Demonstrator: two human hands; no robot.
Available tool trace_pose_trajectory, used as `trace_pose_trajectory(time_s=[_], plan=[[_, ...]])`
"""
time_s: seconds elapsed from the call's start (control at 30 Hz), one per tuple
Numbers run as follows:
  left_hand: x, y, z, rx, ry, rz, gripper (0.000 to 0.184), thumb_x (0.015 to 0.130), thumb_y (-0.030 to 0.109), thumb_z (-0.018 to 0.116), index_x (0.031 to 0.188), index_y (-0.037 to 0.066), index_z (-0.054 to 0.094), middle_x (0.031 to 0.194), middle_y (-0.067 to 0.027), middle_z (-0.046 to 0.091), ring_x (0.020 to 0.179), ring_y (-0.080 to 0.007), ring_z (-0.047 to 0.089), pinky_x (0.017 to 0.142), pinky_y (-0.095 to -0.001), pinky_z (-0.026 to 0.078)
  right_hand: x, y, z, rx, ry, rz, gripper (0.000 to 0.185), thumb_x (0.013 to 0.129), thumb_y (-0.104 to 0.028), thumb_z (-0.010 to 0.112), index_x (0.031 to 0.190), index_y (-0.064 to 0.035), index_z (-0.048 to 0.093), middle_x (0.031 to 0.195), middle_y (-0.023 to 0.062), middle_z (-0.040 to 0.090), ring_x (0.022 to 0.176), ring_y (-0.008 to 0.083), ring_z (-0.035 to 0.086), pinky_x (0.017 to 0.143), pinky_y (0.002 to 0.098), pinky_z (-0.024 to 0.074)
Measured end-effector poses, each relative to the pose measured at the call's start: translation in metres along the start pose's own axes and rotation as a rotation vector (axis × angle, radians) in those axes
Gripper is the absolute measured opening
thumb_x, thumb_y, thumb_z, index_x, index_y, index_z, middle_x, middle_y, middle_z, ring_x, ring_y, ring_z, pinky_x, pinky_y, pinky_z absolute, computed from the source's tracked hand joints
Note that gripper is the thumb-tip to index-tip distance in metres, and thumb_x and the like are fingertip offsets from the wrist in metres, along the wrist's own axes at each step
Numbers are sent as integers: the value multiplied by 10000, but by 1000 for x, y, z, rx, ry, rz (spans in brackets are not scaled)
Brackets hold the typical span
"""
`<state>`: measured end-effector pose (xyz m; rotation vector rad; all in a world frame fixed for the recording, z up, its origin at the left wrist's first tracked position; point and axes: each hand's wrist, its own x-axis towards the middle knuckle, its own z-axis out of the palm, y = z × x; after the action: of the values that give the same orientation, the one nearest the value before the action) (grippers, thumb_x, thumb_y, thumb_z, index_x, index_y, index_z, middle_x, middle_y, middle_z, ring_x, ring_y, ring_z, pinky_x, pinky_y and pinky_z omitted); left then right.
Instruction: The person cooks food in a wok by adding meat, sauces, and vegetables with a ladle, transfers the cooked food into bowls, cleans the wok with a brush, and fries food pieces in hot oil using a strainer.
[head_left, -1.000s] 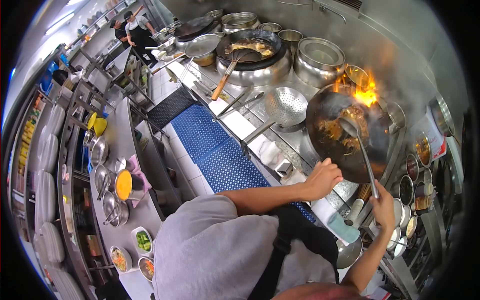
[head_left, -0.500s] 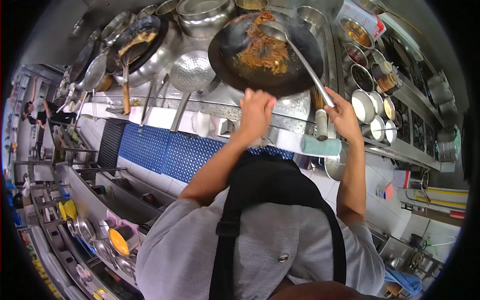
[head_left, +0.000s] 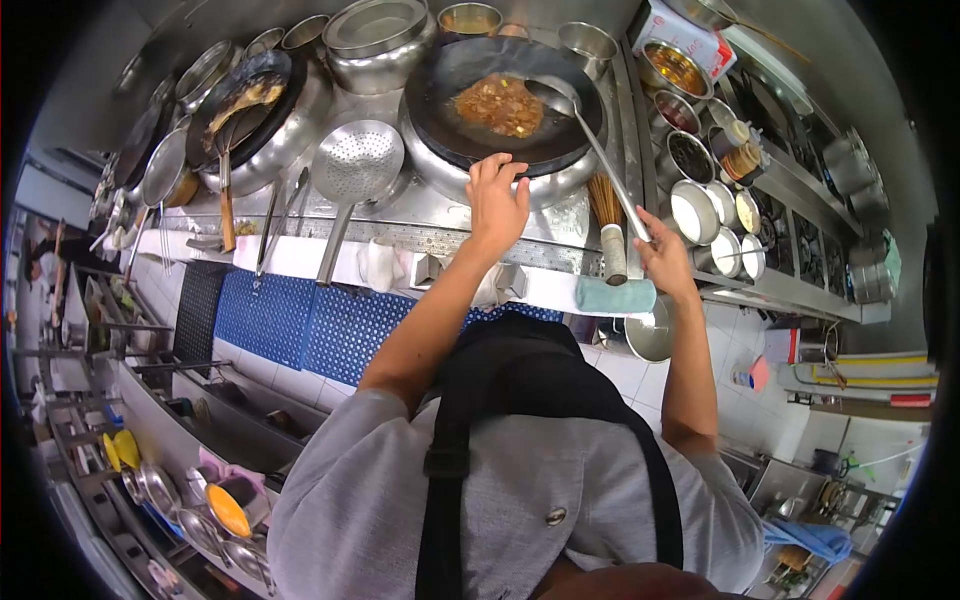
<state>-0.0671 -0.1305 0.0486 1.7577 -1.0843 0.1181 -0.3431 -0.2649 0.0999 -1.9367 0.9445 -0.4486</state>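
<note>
A black wok (head_left: 440, 115) sits on a steel burner ring, with a mound of reddish-brown chopped food (head_left: 500, 105) at its middle. My left hand (head_left: 497, 205) is closed at the wok's near rim, fingers curled against the edge; the exact grip is partly hidden. In my right hand (head_left: 664, 255) is the handle end of a long metal ladle (head_left: 607, 155). The ladle's bowl rests inside the wok, beside the food on its right. A bamboo brush (head_left: 607, 215) lies between the wok and my right hand.
A perforated skimmer (head_left: 358, 162) lies left of the wok. Further left stands a second wok (head_left: 212, 125) with a wooden-handled tool in it. Several seasoning pots (head_left: 692, 212) line the right side. A folded green cloth (head_left: 615, 296) lies on the front edge.
The wok has come down level onto the burner ring. The food, spread out and partly airborne before, has gathered in its middle. Both hands sit slightly left in view.
</note>
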Motion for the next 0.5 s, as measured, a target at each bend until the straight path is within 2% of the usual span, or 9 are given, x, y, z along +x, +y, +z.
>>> trace_pose_trajectory(time_s=[0.07,0.1,0.2,0.23,0.27,0.37,0.4,0.5], plan=[[-12,10,2,-51,-28,40,234,861,88,706,1094,71,710,1283,-135,589,1238,-358,486,1012,-493,397,-1,16,-3,-4,-23,32,538,950,-5,624,1474,-26,503,884,23,614,565,60,467,483,244,389],[-16,11,2,-81,-40,64,230,859,83,706,1089,68,711,1281,-138,591,1229,-361,493,1017,-489,399,-12,-6,-4,145,-14,86,536,960,-26,616,1480,-17,487,884,23,617,544,64,480,456,245,387],[-27,14,-9,-158,-60,91,195,870,68,697,1064,57,718,1272,-154,605,1210,-365,525,1040,-457,414,-56,-10,-6,357,181,116,534,971,-41,602,1489,-24,471,876,23,620,553,63,495,451,240,393],[-32,11,-15,-184,-72,81,187,879,71,695,1065,57,721,1270,-155,608,1206,-361,537,1038,-446,422,-75,-8,-14,370,238,178,531,981,-36,596,1494,-20,459,891,27,614,568,66,510,489,237,406],[-39,12,-25,-190,-119,-13,190,891,74,691,1077,59,721,1275,-155,607,1198,-351,549,1027,-438,430,-98,0,-26,317,284,134,542,975,-26,594,1499,-23,455,953,35,641,580,53,498,493,233,405],[-70,-3,-54,-177,-180,-232,219,909,75,688,1127,67,713,1276,-155,609,1159,-329,581,994,-429,450,-163,-28,-59,237,393,236,603,943,8,619,1516,-11,434,1096,69,659,597,40,456,511,225,403],[-80,-10,-60,-141,-175,-270,226,906,74,691,1131,55,707,1270,-153,611,1165,-327,577,993,-436,447,-178,-25,-66,198,405,289,612,950,-5,617,1529,-16,418,944,37,607,567,45,481,471,226,386],[-109,-52,-82,68,-97,-279,275,901,63,687,1172,23,677,1291,-174,586,1200,-343,540,1013,-454,421,-198,-17,-73,99,438,425,608,943,-17,634,1519,-16,438,917,51,610,556,67,502,459,251,398]])
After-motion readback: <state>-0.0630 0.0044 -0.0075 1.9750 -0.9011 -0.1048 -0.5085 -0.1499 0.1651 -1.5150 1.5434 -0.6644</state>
